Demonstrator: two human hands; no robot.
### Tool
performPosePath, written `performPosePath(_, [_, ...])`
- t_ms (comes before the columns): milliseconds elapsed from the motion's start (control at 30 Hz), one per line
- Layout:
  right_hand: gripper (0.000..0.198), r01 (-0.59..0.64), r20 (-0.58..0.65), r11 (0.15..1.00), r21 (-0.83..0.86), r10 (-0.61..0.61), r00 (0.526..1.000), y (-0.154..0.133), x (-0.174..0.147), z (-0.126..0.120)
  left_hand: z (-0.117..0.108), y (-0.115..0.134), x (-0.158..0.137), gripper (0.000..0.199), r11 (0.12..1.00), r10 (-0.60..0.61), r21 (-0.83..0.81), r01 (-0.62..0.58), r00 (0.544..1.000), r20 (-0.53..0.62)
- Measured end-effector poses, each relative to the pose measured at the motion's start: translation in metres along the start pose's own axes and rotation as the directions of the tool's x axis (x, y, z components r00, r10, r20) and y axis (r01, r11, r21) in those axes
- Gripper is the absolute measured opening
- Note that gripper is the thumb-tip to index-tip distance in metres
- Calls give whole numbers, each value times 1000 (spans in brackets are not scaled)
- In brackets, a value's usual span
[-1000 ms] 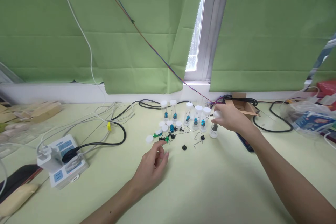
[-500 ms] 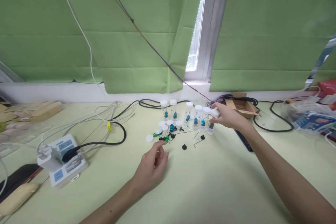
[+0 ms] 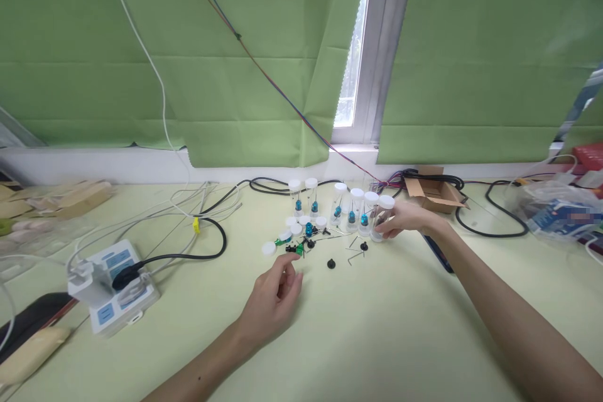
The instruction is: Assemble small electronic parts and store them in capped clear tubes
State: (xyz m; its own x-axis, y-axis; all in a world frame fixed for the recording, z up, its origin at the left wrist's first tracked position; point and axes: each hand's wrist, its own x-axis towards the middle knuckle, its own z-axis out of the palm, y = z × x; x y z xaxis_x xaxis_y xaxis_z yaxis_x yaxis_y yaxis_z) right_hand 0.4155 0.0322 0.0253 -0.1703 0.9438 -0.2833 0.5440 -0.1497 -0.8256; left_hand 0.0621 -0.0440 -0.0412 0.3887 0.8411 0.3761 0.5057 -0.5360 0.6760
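My right hand [image 3: 402, 220] has its fingers around the lower side of the rightmost clear bottle [image 3: 379, 218], which stands upright with its white cap on. To its left is a row of similar capped bottles, such as this one [image 3: 364, 217], with blue metal pieces inside. My left hand [image 3: 273, 295] rests on the table, fingers loosely curled and apart, holding nothing. Just beyond its fingertips lies a green and black part [image 3: 296, 250]. Loose white caps [image 3: 269, 248], a black round piece [image 3: 331, 264] and hex keys [image 3: 355, 257] are scattered between the hands.
A power strip [image 3: 110, 301] with plugs and cables sits on the left. Behind my right hand is an open cardboard box [image 3: 436, 193]; a dark phone-like object [image 3: 439, 254] lies under my right forearm. A plastic bag [image 3: 556, 207] is at the far right.
My right hand has moved down from the cap of the rightmost bottle to its lower side. My left hand has stayed where it was.
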Motion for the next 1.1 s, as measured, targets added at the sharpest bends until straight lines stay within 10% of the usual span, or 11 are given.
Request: performPosePath(1100, [39, 101, -59, 990, -99, -107, 992, 14, 23, 25, 2, 1, 0, 19, 999, 26, 42, -27, 1000, 11])
